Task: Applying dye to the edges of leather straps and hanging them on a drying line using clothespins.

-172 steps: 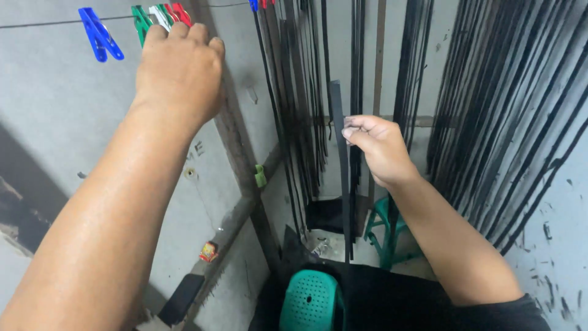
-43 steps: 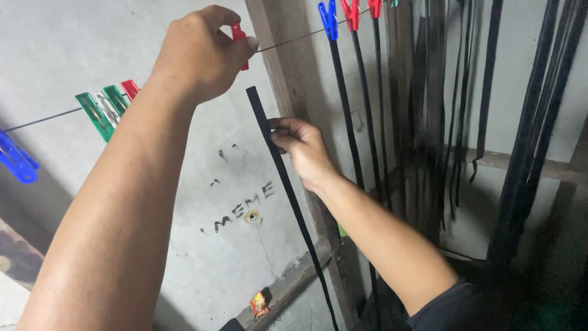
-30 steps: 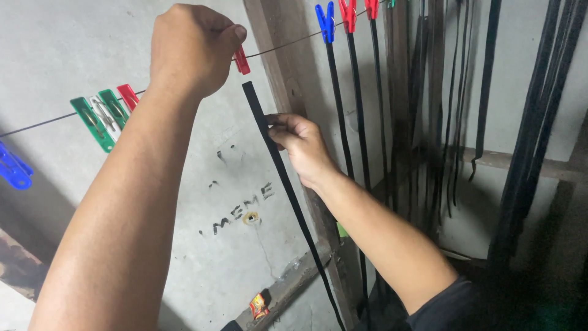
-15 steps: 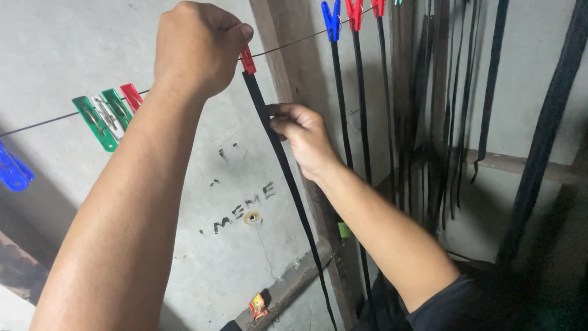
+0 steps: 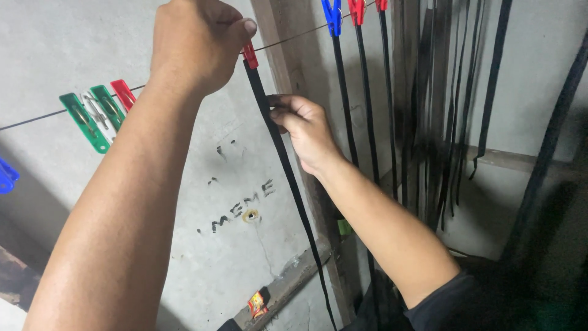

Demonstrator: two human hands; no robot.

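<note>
Grey concrete wall (image 5: 79,55) fills the left and centre of the view; a vertical wooden post (image 5: 294,67) stands against it. A thin wire line (image 5: 294,37) runs across the wall from lower left up to upper right.

Right of the post, many long black strips (image 5: 429,122) already hang down in a row. The two nearest the post are held at the top by a blue clothespin (image 5: 332,15) and a red clothespin (image 5: 356,9). That part of the line looks done.

Strip in hand: a black strip (image 5: 288,178) hangs slanting from the line just left of the post, its lower end running out of view at the bottom. Its top end sits at the jaws of a small red peg (image 5: 249,55) on the wire.

Left hand (image 5: 196,46): raised, clenched around the red peg, thumb tip pressing at its upper end. I cannot tell whether the peg has fully closed on the strip.

Right hand (image 5: 303,125): fingers pinch the black strip a short way below the peg, steadying it.

Judgement: this strip is at the pinning stage, nearly hung; both hands have yet to let go.

Spare pegs on the wire to the left, all empty: two green clothespins (image 5: 86,119), a red one (image 5: 124,93), a white one between them, and a blue peg (image 5: 6,178) at the frame edge.
</note>
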